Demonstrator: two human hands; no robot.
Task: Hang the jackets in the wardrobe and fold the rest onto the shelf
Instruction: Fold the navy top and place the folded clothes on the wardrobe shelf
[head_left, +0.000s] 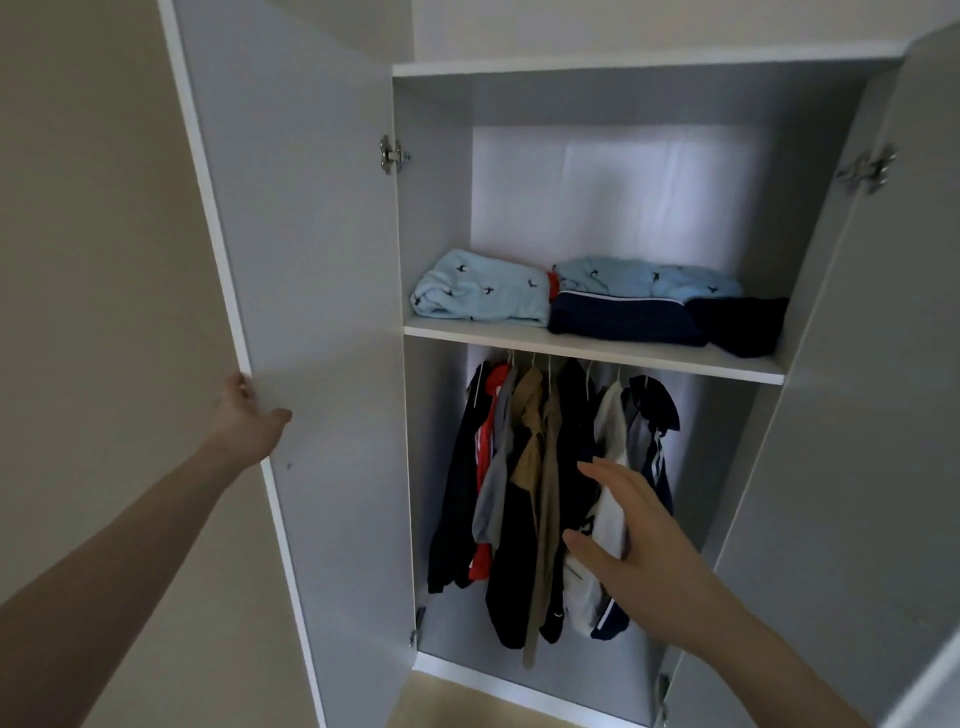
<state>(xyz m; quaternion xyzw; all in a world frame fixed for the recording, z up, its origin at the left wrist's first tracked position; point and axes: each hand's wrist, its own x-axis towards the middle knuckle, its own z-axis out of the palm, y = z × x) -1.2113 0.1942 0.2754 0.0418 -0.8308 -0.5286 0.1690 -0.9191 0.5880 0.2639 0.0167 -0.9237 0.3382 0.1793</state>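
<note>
Fingers of the left hand (248, 415) curl round the outer edge of the white wardrobe's open left door (311, 270), thumb on its inner face. The right hand (631, 538), fingers straight and spread, holds nothing in front of the row of dark, red, olive and white jackets (540, 499) hanging under the white shelf (587, 349). On that shelf lie two folded light-blue patterned garments (480, 288) and folded navy garments (623, 319), side by side. The right door (857, 415) stands open too.
</note>
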